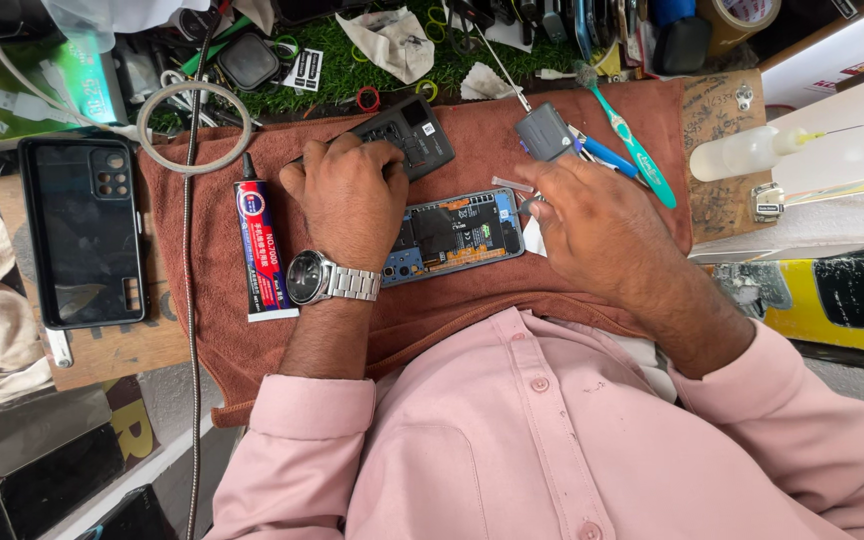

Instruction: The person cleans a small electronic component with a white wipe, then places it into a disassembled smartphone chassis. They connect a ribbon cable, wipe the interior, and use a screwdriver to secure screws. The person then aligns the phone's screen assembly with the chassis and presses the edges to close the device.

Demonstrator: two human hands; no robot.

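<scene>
An opened phone (457, 235) with its circuit board bared lies on a brown towel (222, 260) in front of me. My left hand (350, 195), with a steel watch on the wrist, presses down on the phone's left end, its fingers curled near a dark flat phone part (414, 135). My right hand (592, 225) sits at the phone's right end and pinches a thin metal tool whose tip touches the board edge. The tool is mostly hidden by my fingers.
A glue tube (260, 250) lies left of my left hand. A black phone case (80, 230) rests on the wooden bench at far left. A teal toothbrush (632, 150), a small grey box (544, 132), a squeeze bottle (752, 152) and cluttered tools lie behind.
</scene>
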